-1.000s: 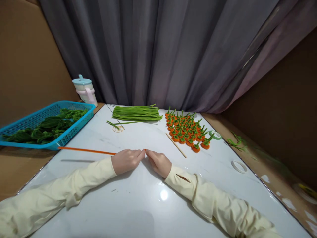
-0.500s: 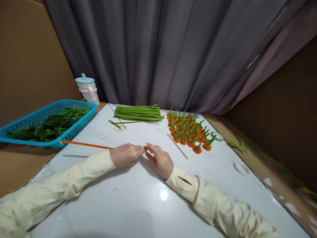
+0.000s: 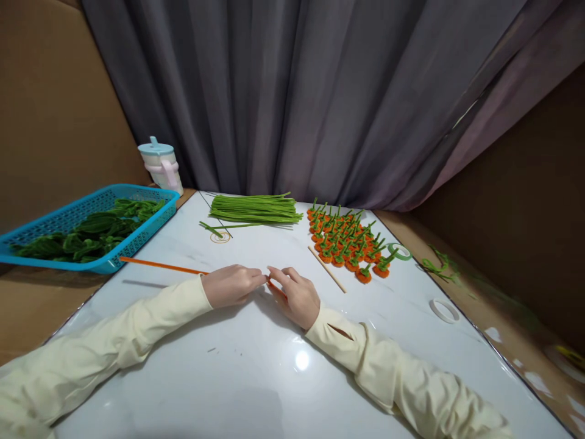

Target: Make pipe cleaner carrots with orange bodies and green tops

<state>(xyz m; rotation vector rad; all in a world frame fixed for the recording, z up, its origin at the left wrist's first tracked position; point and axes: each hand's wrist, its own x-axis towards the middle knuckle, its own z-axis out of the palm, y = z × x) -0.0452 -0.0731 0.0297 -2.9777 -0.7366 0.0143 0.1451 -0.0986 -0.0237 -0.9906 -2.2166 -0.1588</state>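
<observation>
An orange pipe cleaner [image 3: 164, 266] runs from the left into my left hand [image 3: 234, 285], whose fingers pinch it. Its far part passes on to my right hand [image 3: 295, 297], where a bit of orange shows between thumb and forefinger. The two hands almost meet at their fingertips, low over the white table. How the pipe cleaner is bent inside the fingers is mostly hidden. Beyond my right hand lies a thin wooden stick [image 3: 326, 269], beside rows of small orange pieces with green stems [image 3: 350, 238].
A bundle of green pipe cleaners [image 3: 256, 209] lies at the back, near yellowish rings [image 3: 220, 238]. On the left stands a blue basket [image 3: 171, 204] of green leaf-like pieces, with a lidded cup [image 3: 162, 167] behind. Tape rolls, one green [image 3: 399, 251], one white [image 3: 444, 311], lie right.
The orange pipe cleaner's free left end has shifted slightly right, towards my left hand. Both hands stay in nearly the same place, with small finger movements.
</observation>
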